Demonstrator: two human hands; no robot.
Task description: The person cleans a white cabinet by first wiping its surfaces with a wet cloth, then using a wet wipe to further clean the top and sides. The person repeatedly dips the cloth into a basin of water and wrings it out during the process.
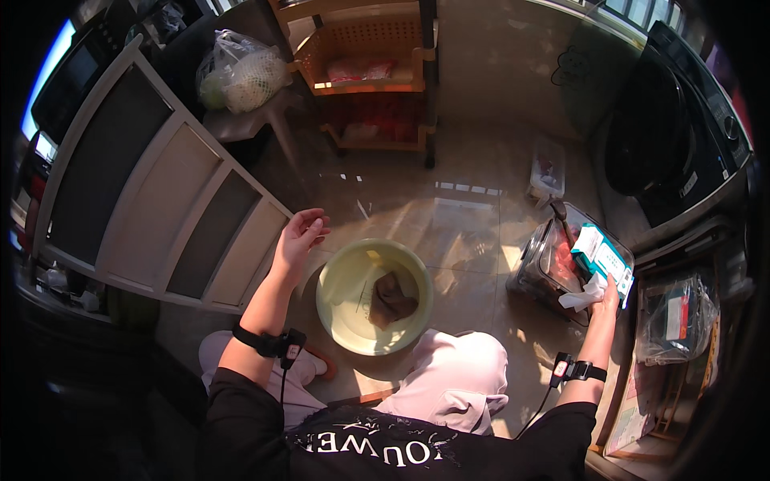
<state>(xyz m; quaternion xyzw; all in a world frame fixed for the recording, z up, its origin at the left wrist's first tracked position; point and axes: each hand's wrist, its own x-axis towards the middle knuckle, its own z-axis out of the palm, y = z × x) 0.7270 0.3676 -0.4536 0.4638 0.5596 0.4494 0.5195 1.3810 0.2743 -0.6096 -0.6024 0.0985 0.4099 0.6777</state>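
Observation:
My left hand (302, 235) is raised over the floor beside the white panelled door, holding nothing, its fingers loosely bent. A pale yellow plastic basin (337, 318) stands on the floor between my feet. In it lies a wet-looking brown cloth (392, 300), towards the right side. Off to the right, my right hand (606, 296) grips a crumpled white tissue (583, 294). Its fingers also touch the lower edge of a teal and white soft tissue pack (604, 255). The pack rests on a clear plastic bin (541, 264) with red contents.
A brown-handled tool (562, 219) leans on the bin. Behind it sits a small clear container (548, 168). The panelled door (162, 198) stands left, near a stool (240, 123) bearing a bag of produce (243, 72). An orange storage rack (370, 87) and a black front-loading washer (656, 132) stand beyond.

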